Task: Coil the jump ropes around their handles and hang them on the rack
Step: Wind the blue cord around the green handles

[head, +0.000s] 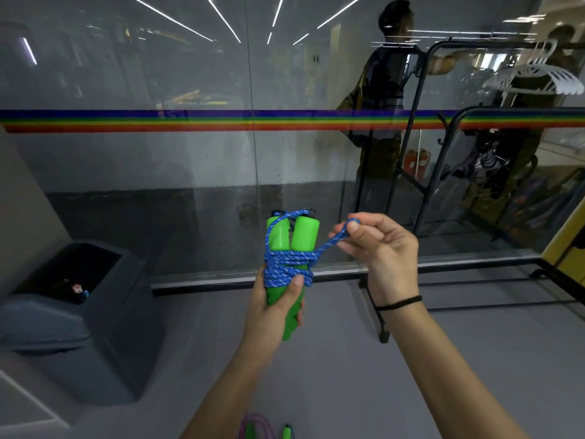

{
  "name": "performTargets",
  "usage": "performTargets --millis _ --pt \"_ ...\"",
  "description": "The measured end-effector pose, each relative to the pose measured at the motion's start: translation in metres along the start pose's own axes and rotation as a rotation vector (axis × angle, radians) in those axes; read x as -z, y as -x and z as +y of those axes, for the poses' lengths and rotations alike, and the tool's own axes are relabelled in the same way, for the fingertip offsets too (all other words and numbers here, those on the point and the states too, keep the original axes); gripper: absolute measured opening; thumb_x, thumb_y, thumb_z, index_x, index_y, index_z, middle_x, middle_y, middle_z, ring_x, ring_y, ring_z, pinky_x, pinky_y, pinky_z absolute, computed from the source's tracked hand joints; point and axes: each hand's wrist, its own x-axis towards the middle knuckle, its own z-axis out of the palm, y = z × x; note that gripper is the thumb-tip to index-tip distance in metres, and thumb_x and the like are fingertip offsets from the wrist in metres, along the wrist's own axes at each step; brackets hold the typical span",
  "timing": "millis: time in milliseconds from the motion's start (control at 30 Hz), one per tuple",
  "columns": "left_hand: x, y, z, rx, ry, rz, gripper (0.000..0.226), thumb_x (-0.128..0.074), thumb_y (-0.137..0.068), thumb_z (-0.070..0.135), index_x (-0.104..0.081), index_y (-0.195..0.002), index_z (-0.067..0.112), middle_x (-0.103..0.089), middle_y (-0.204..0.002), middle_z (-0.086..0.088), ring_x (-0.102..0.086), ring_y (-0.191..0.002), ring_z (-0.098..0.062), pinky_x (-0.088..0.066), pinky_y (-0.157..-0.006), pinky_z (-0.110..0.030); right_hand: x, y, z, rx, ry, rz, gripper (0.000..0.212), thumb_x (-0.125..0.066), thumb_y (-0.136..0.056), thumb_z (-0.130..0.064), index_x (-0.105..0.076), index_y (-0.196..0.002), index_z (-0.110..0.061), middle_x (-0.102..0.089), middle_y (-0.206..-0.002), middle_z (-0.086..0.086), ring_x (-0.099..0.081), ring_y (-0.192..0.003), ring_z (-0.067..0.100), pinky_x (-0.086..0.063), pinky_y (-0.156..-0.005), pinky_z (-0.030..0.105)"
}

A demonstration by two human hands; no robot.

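Note:
My left hand (273, 308) grips two green jump-rope handles (304, 232) held upright side by side. A blue braided rope (286, 267) is wound several times around their middle, under my thumb. Its last loop runs up to the right, where my right hand (376, 245) pinches it between thumb and fingers. The black clothes rack (414, 122) stands at the right against the glass wall, with dark ropes hanging on its lower bar. Another jump rope (253, 427) with a purple cord and green handles lies on the floor at the bottom edge.
A dark grey bin (72, 312) stands on the floor at the left. A glass wall with a rainbow stripe (221, 121) runs across in front. White hangers (535, 76) hang on the rack's top bar. A person is reflected in the glass.

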Motion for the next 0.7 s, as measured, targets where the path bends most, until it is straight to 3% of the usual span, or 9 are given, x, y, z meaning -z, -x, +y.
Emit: performTargets --millis 133,267,400,500,600,700 --pt "0.011 0.002 0.002 0.047 0.038 -0.032 0.037 -0.066 -0.07 0.025 -0.052 -0.103 0.012 -0.056 -0.065 -0.011 -0.049 -0.046 -0.017 -0.044 -0.044 -0.025 0.002 0.0 0.001 -0.012 0.037 0.013 0.011 -0.057 -0.082 0.005 -0.061 -0.079 -0.005 -0.072 -0.062 0.002 -0.07 -0.062 0.016 -0.056 -0.058 0.02" --pt "0.021 0.0 -0.002 0.105 -0.003 -0.068 0.047 -0.067 -0.069 0.029 -0.054 -0.109 0.009 -0.064 -0.077 -0.014 -0.062 -0.06 -0.024 -0.051 -0.052 -0.028 -0.006 0.002 0.005 0.038 0.172 -0.109 0.011 -0.059 -0.082 0.004 -0.063 -0.081 -0.006 -0.073 -0.066 0.001 -0.068 -0.065 0.011 -0.054 -0.059 0.019" --pt "0.024 -0.005 -0.007 0.089 -0.17 -0.041 0.042 -0.065 -0.082 0.02 -0.049 -0.12 0.022 -0.073 -0.086 0.007 -0.069 -0.081 -0.011 -0.054 -0.069 -0.021 -0.017 0.006 0.015 0.062 0.256 -0.215 0.01 -0.063 -0.08 0.003 -0.064 -0.082 -0.007 -0.073 -0.07 0.004 -0.068 -0.068 0.012 -0.053 -0.062 0.019" --pt "0.027 -0.018 -0.012 0.016 -0.32 0.072 0.072 -0.071 -0.078 0.018 -0.031 -0.138 0.019 -0.063 -0.116 -0.006 -0.06 -0.105 -0.017 -0.045 -0.096 -0.034 -0.02 0.005 0.026 0.066 0.352 -0.179 0.012 -0.066 -0.079 0.0 -0.066 -0.079 -0.012 -0.073 -0.073 0.008 -0.07 -0.069 0.012 -0.052 -0.061 0.017" --pt "0.028 -0.025 -0.006 -0.166 -0.566 0.084 0.061 -0.068 -0.081 0.017 -0.04 -0.136 0.018 -0.05 -0.132 0.0 -0.046 -0.123 -0.011 -0.034 -0.106 -0.028 -0.018 0.004 0.032 0.058 0.425 -0.147 0.013 -0.067 -0.079 -0.003 -0.066 -0.078 -0.016 -0.073 -0.074 0.012 -0.07 -0.069 0.016 -0.056 -0.07 0.031" --pt "0.019 -0.028 0.008 -0.359 -0.665 -0.01 0.034 -0.067 -0.081 0.026 -0.06 -0.114 0.023 -0.057 -0.117 0.009 -0.052 -0.111 -0.001 -0.035 -0.092 -0.009 -0.015 0.003 0.033 0.123 0.558 -0.142 0.014 -0.069 -0.078 -0.008 -0.066 -0.077 -0.022 -0.073 -0.073 0.006 -0.07 -0.069 0.014 -0.057 -0.071 0.029"
